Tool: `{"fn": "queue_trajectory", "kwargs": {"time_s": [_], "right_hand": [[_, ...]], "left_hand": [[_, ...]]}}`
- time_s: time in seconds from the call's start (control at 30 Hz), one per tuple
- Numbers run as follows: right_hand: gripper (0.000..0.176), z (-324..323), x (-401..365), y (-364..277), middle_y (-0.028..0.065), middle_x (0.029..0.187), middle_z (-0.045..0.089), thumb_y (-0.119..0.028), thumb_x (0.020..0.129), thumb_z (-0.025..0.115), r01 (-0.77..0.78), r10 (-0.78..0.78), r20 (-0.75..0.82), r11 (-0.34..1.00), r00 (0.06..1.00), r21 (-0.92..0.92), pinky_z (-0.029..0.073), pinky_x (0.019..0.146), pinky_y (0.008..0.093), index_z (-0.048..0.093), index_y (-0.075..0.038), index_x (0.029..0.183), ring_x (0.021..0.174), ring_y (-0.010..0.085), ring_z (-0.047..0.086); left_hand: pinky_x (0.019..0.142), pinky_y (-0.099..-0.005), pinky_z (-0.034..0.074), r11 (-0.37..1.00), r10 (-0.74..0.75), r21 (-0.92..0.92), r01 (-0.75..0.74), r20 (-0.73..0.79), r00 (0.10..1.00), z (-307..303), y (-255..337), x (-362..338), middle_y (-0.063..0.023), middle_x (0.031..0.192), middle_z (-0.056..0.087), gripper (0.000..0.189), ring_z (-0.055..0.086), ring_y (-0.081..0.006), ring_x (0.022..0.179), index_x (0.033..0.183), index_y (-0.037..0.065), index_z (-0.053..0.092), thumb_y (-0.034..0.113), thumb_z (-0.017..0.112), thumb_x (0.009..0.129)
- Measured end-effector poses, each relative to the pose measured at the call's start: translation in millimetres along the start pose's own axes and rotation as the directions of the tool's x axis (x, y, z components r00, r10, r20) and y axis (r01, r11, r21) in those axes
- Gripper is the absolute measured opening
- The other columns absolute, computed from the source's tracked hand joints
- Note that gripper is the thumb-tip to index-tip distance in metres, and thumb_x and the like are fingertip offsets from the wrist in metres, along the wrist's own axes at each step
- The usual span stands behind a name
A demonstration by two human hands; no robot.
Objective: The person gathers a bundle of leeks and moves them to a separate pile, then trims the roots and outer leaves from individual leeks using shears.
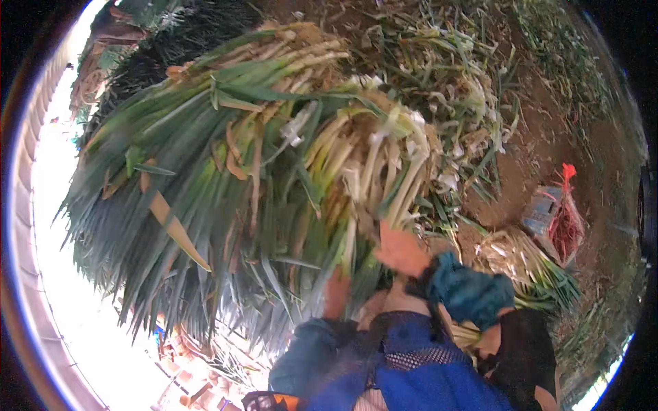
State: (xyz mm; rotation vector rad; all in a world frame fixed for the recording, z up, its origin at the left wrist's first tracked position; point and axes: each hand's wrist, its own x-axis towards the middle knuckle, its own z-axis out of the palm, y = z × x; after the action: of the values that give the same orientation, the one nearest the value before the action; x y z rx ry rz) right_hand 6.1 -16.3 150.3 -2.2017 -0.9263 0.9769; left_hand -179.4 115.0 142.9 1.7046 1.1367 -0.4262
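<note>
A large heap of long green onions [185,171] fills the left and middle of the view, leaves to the left and pale stems to the right. My left hand [336,294] is low at the heap's near edge, on the leaves of a few stalks [349,243]; its fingers are blurred. My right hand [402,252] reaches from a teal sleeve [473,288] to the pale stem ends, just right of those stalks. Its fingertips are smeared and partly lost among the stems, so what it holds does not show.
A smaller bunch of onions [510,257] lies on the soil to the right. Beyond it is a clear bag with red ties [565,222]. Loose trimmings [466,96] are scattered at the upper right. A blue garment [425,377] covers my lap.
</note>
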Motion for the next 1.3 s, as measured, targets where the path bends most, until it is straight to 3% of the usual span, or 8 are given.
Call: {"fn": "queue_trajectory", "kwargs": {"time_s": [0.2, 0.4, 0.47, 0.57, 0.7, 0.8, 1.07, 1.3], "right_hand": [[0.052, -17, -10, 23, 0.0269, 0.075, 0.058, -0.027, 0.073, 0.057, -0.216, 0.215, -0.032, 0.975, 0.976, -0.052, 0.046, 0.06, 0.0486, 0.038, 0.007, 0.108, 0.071, 0.0428, 0.058], [0.052, -35, -27, -12, 0.0257, 0.074, 0.056, -0.029, 0.076, 0.059, -0.137, 0.137, 0.048, 0.99, 0.989, 0.008, 0.043, 0.058, 0.0483, 0.039, 0.009, 0.106, 0.07, 0.0422, 0.056], [0.054, -28, -27, 16, 0.0268, 0.076, 0.056, -0.029, 0.076, 0.06, -0.194, 0.192, 0.075, 0.981, 0.979, 0.015, 0.043, 0.061, 0.0485, 0.039, 0.01, 0.108, 0.073, 0.0422, 0.056], [0.057, -30, -38, 28, 0.0262, 0.075, 0.056, -0.032, 0.076, 0.061, -0.164, 0.164, -0.015, 0.984, 0.986, -0.063, 0.043, 0.06, 0.0495, 0.04, 0.01, 0.109, 0.07, 0.0429, 0.056], [0.054, -62, -55, -18, 0.0263, 0.076, 0.058, -0.036, 0.075, 0.061, -0.226, 0.228, 0.045, 0.973, 0.973, -0.046, 0.044, 0.06, 0.0505, 0.042, 0.004, 0.106, 0.069, 0.0431, 0.057], [0.052, -33, -60, 2, 0.0288, 0.077, 0.058, -0.034, 0.074, 0.061, -0.27, 0.268, 0.085, 0.963, 0.96, 0.018, 0.045, 0.063, 0.0514, 0.041, 0.004, 0.103, 0.073, 0.0449, 0.057], [0.047, -28, -62, 3, 0.0266, 0.073, 0.059, -0.031, 0.074, 0.059, -0.313, 0.308, 0.077, 0.947, 0.948, 0.07, 0.045, 0.064, 0.0515, 0.042, 0.004, 0.099, 0.07, 0.0449, 0.057], [0.069, -40, -71, -41, 0.0267, 0.078, 0.058, -0.031, 0.073, 0.063, -0.172, 0.158, 0.115, 0.978, 0.981, 0.118, 0.046, 0.062, 0.0476, 0.033, 0.007, 0.122, 0.073, 0.0427, 0.058]], "left_hand": [[0.063, -0.0403, 0.045, 0.952, 0.3, 0.068, -0.299, 0.0, 0.954, 58, -110, 49, -0.0182, 0.085, 0.06, 0.046, 0.058, -0.0292, 0.071, 0.123, 0.003, 0.048, 0.022, 0.055, 0.083], [0.075, -0.044, 0.043, 0.591, 0.634, 0.45, -0.67, 0.256, 0.73, 27, -31, 97, -0.0194, 0.1, 0.056, 0.039, 0.056, -0.0347, 0.088, 0.114, 0.002, 0.054, 0.019, 0.056, 0.079], [0.076, -0.0447, 0.042, 0.267, 0.631, 0.757, -0.597, 0.331, 0.702, -59, 108, 86, -0.017, 0.093, 0.055, 0.033, 0.054, -0.0356, 0.088, 0.101, 0.002, 0.056, 0.019, 0.057, 0.073], [0.084, -0.0494, 0.038, 0.196, 0.959, 0.942, -0.274, -0.126, 0.255, -172, 211, 134, -0.019, 0.104, 0.049, 0.05, 0.046, -0.0372, 0.1, 0.107, 0.003, 0.051, 0.025, 0.069, 0.066], [0.09, -0.0469, 0.038, 0.133, 0.897, 0.964, 0.228, -0.216, 0.387, -301, 291, 138, -0.024, 0.118, 0.044, 0.085, 0.046, -0.0363, 0.107, 0.13, 0.004, 0.036, 0.038, 0.073, 0.061], [0.08, -0.0449, 0.045, 0.417, 0.544, 0.908, 0.042, -0.286, 0.789, -364, 244, 194, -0.0213, 0.099, 0.056, 0.081, 0.056, -0.0352, 0.091, 0.126, 0.005, 0.039, 0.033, 0.075, 0.059], [0.064, -0.0367, 0.047, 0.007, 0.728, 0.997, 0.08, -0.06, 0.683, -219, 165, 100, -0.0074, 0.08, 0.056, 0.035, 0.058, -0.0254, 0.074, 0.099, 0.008, 0.053, 0.015, 0.064, 0.067], [0.06, -0.0385, 0.049, 0.336, 0.451, 0.926, -0.173, 0.004, 0.893, -78, -16, 16, -0.0106, 0.078, 0.057, 0.042, 0.06, -0.0272, 0.073, 0.101, 0.005, 0.052, 0.018, 0.069, 0.064]]}}
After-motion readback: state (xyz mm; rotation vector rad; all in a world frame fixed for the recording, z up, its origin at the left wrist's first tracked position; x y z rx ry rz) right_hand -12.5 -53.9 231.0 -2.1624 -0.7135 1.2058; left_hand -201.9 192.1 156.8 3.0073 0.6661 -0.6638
